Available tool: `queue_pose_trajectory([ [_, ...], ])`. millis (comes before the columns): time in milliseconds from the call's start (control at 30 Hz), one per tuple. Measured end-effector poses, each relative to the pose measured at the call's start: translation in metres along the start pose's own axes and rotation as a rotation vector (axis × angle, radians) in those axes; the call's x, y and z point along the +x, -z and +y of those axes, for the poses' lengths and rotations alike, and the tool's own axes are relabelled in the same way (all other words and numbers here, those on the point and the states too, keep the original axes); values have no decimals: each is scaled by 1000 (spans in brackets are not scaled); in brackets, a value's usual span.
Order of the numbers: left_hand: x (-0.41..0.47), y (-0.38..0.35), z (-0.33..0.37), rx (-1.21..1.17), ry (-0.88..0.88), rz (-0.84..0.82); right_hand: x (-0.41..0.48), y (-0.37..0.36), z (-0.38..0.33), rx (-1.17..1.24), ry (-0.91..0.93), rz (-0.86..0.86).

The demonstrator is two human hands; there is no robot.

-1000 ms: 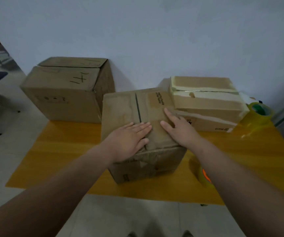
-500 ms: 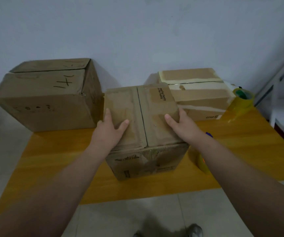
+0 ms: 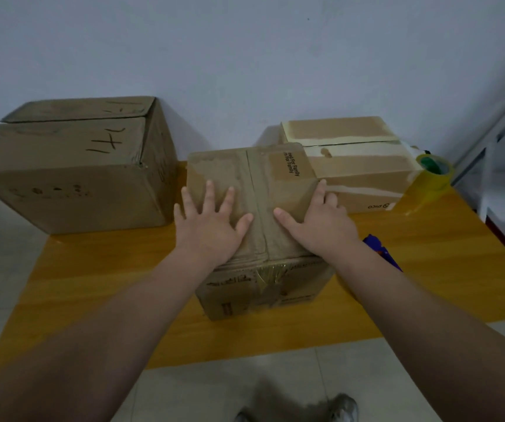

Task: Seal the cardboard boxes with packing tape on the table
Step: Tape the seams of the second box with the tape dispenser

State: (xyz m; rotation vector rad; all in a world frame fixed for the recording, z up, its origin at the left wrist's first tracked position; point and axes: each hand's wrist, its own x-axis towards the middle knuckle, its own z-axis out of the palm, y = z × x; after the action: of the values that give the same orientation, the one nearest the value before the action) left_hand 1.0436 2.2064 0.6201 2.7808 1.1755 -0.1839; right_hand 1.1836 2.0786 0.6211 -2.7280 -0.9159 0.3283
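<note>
Cardboard box [image 3: 257, 190] sits near, mid tabletop [image 3: 99, 269], left grip [image 3: 211, 229] flat and loose on top, right grip [image 3: 321, 226] hooked over its right edge; press both flaps level so tape sticks flat.

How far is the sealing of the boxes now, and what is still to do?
Done: the small brown cardboard box in the middle carries glossy tape along its top seam and down its front. In hand: the left hand presses flat on that top; the right hand lies over its right edge. Left: the large brown cardboard box with handwriting shows no visible tape, the pale-taped box shows a dark slit.
</note>
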Motion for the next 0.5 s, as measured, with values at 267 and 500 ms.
queue_pose_trajectory([
  [267, 8, 3, 9, 102, -289, 5, 1, 0, 0, -33, -16, -9],
  [500, -37, 8, 24, -107, -224, 27, -1, 5, 3, 111, -21, -20],
])
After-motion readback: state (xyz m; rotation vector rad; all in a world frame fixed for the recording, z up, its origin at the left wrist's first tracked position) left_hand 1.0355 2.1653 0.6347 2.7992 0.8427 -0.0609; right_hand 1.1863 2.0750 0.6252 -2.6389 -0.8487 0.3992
